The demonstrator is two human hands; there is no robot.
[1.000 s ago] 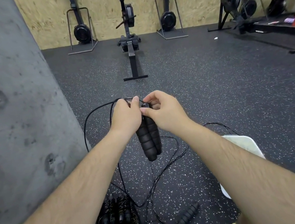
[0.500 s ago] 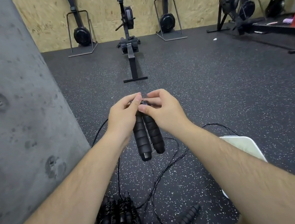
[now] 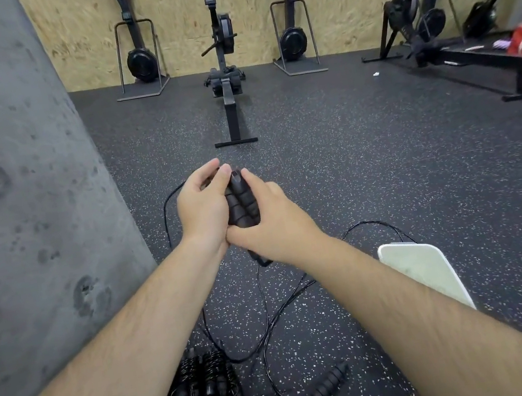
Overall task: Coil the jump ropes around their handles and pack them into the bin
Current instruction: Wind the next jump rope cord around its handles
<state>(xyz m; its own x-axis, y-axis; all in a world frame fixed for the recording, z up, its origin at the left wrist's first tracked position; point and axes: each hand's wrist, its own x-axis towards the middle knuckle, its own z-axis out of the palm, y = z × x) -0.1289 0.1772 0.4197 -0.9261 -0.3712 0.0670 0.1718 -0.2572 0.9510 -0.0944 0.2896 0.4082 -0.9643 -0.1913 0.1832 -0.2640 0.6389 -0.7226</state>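
A: Starting big, where does everything lie?
B: The white bin (image 3: pixel 427 273) sits at the right edge of the frame. The coiled ropes (image 3: pixel 205 387) are at lower left, well apart from it.
A: And the pair in hand?
B: Centre frame. The right hand (image 3: pixel 272 230) wraps the two handles (image 3: pixel 241 201) low, fingers curled round them. The left hand (image 3: pixel 202 207) curls over their top ends; I cannot tell whether it pinches rope there.
A: Advice for the wrap?
B: Clamp the handles parallel and feed the cord (image 3: pixel 266 318) — it trails slack below the fingers to the floor — in tight, even turns.
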